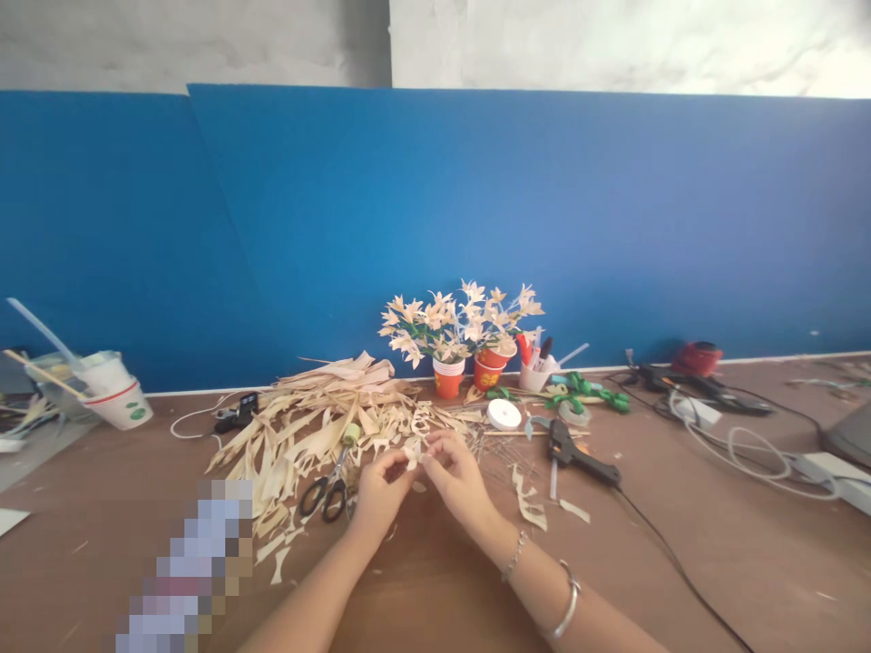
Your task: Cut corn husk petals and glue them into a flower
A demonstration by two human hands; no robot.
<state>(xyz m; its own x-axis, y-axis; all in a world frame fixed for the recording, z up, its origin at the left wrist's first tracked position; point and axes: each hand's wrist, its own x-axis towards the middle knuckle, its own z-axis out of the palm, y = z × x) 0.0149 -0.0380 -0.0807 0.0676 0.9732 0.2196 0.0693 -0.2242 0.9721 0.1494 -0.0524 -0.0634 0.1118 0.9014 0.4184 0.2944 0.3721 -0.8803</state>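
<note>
Count one left hand [385, 490], one right hand [457, 473], one pale piece [412, 453] being worked, two bracelets [515, 556] [570, 606], one pair of scissors [334, 484], one glue gun [582, 460], at least three rolls [504, 414] [350, 433] [577, 414], two red flower pots [447, 384] [490, 372]. Reckon flowers [439, 311] at more than ten, pale strips [292, 426] at dozens, heaped too thickly for exact counting.

Nothing legible: green mark [138, 413] on white cup [117, 408], yellow marks [487, 375] on red cup [497, 359].

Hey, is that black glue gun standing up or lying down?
Lying down: the glue gun has its body and handle along the brown tabletop.
</note>
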